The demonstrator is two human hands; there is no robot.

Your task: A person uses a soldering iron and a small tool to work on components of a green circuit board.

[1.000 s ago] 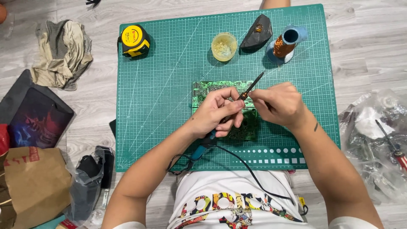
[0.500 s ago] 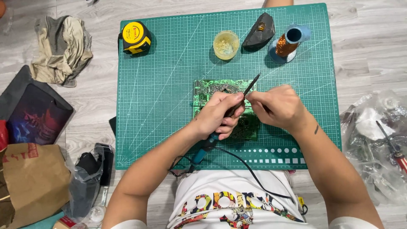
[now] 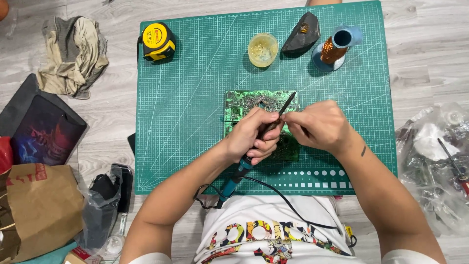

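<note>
A green circuit board [image 3: 243, 101] lies in the middle of a green cutting mat [image 3: 195, 98]. My left hand [image 3: 251, 134] grips a soldering iron [image 3: 235, 177] with a blue handle like a pen. Its dark tip [image 3: 289, 100] points up and right over the board. My right hand [image 3: 320, 128] rests on the board's right side. Its fingers are pinched together right beside the iron's shaft. Anything between them is too small to see. Both hands hide the board's lower half. The iron's black cord [image 3: 288, 205] runs down across my shirt.
At the mat's far edge stand a yellow tape measure [image 3: 157, 41], a small yellowish cup [image 3: 263, 49], a dark wedge-shaped holder [image 3: 302, 34] and a copper wire spool [image 3: 334, 48]. A crumpled cloth [image 3: 73, 54], dark pad [image 3: 44, 132] and paper bag [image 3: 39, 210] lie left. A plastic bag [image 3: 432, 142] with a screwdriver [image 3: 452, 164] lies right.
The iron's tip has come slightly down and left over the board. Both hands stay in nearly the same place.
</note>
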